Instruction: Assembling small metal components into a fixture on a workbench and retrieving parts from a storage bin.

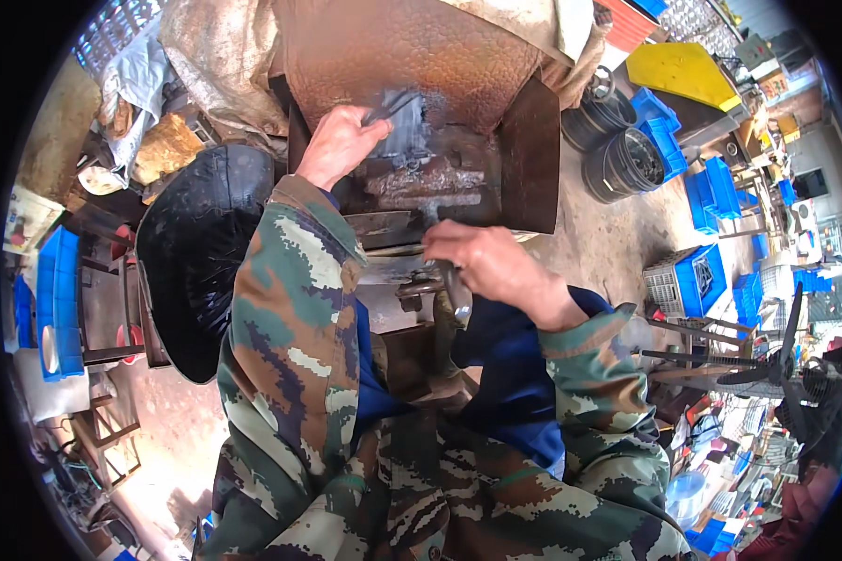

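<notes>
My left hand [343, 145] reaches over a dark, worn metal housing [531, 154] and pinches a dark grey, flat piece [395, 105]. Its far end is blurred, and I cannot make out its kind. Nearer to me, my right hand [496, 266] has its fingers curled round a curved grey metal piece [455, 292], whose lower end sticks out beneath them. Between the hands, a greyish, caked block [430, 182] lies inside the housing. Below it a metal bar [384, 224] crosses the front edge.
A black padded seat [206, 234] stands at my left, with blue bins [58, 299] beyond it. To the right are black buckets [627, 166], a blue-lined crate [700, 280] and a fan [781, 369]. Brown sheeting [402, 56] rises behind the housing.
</notes>
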The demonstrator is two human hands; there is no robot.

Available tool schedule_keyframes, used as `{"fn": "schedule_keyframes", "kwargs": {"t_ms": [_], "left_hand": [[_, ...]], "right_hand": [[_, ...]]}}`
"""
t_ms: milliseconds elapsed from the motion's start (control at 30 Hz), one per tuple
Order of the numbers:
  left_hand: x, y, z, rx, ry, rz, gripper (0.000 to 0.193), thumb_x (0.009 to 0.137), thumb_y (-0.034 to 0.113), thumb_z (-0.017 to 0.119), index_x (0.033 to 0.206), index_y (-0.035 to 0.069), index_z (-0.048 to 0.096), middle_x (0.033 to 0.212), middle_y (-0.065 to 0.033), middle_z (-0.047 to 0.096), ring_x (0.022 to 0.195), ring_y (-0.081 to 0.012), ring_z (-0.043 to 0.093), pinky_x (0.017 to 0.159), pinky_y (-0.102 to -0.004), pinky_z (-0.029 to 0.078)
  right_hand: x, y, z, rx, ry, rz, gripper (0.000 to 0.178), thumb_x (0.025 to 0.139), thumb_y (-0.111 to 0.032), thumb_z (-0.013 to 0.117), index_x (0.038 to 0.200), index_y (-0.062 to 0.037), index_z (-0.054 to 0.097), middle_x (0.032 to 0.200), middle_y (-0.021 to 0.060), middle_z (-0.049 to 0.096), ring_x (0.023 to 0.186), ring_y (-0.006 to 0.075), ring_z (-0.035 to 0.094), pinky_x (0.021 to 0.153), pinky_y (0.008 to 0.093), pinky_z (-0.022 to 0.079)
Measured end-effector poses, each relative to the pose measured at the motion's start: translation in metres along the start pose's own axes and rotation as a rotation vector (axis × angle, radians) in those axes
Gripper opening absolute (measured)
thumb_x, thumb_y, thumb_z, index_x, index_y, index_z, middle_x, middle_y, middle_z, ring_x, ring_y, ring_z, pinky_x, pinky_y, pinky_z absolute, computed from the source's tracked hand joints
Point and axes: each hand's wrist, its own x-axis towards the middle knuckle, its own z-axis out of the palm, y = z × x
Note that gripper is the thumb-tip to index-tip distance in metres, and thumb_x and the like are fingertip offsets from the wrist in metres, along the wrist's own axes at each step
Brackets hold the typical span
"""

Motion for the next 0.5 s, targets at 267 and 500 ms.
{"fn": "schedule_keyframes", "kwargs": {"t_ms": [267,500], "left_hand": [[0.006,-0.033,0.010,0.271,-0.234,0.010,0.028,0.087,0.026,0.070,0.102,0.002,0.073,0.075,-0.0182,0.067,0.070,-0.0292,0.064,0.070,-0.0393,0.049],[0.011,-0.047,0.024,0.202,-0.187,0.080,0.020,0.091,0.015,0.064,0.094,-0.002,0.073,0.082,-0.0037,0.072,0.075,-0.0119,0.061,0.073,-0.0289,0.048]], "right_hand": [[0.004,0.019,-0.005,0.162,-0.047,0.018,0.044,0.069,0.009,0.061,0.110,-0.0048,0.068,0.116,0.0101,0.065,0.111,0.0340,0.061,0.091,0.0398,0.053],[0.028,0.016,-0.044,0.516,0.162,0.577,0.023,0.097,-0.013,0.060,0.114,-0.0005,0.066,0.103,0.0065,0.071,0.069,0.0107,0.063,0.053,0.0254,0.051]]}}
